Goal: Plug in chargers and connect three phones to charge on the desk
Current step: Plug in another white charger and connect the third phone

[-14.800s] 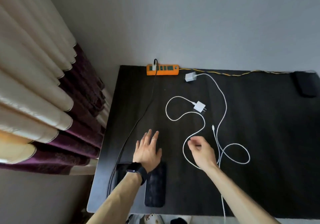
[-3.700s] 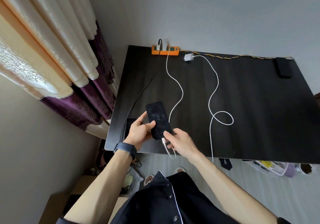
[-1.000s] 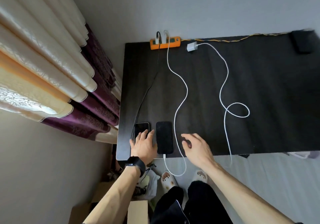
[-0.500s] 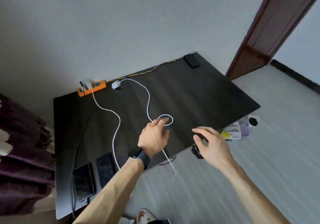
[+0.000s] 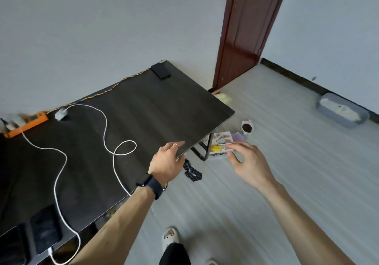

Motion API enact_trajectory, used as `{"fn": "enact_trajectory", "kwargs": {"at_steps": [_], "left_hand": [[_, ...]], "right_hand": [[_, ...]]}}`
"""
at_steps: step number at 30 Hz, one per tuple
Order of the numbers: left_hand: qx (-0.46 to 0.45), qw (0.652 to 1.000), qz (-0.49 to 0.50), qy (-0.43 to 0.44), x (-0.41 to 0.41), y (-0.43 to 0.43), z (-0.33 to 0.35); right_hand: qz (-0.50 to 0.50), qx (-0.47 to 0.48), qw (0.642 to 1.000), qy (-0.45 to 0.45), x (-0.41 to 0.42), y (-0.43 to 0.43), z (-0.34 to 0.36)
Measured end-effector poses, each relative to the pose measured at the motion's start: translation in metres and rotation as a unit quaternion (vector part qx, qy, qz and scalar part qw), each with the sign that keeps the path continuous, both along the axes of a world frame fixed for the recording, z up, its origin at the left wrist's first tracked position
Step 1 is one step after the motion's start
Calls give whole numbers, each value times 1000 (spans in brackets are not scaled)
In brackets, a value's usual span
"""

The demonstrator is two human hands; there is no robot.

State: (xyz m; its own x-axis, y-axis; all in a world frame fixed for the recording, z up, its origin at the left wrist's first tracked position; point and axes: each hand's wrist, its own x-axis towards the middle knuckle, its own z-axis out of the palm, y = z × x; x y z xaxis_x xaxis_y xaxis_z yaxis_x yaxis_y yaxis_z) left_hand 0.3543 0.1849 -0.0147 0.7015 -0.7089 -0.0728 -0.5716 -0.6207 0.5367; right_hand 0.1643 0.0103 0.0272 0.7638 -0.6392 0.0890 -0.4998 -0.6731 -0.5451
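Left hand (image 5: 167,162) on desk (image 5: 153,105) edge, right hand (image 5: 249,160) open over floor

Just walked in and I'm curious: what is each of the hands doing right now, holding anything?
Left hand: open, empty, resting on the near edge of the desk.
Right hand: open, empty, in the air beyond the desk.

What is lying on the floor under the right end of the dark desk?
Under the dark wooden desk: a black metal leg, colourful small items, dark dotted cloth. Further under is hidden.
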Motion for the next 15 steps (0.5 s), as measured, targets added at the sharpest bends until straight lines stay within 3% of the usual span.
{"fn": "enact_trajectory", "kwargs": {"at_steps": [6,15], "left_hand": [[39,999,11,21,15,-49,-17],[54,996,51,50,116,-143,-54]], "right_hand": [[28,16,999,39,23,-51,-24],[94,14,986,139,157,-149,-54]]}}
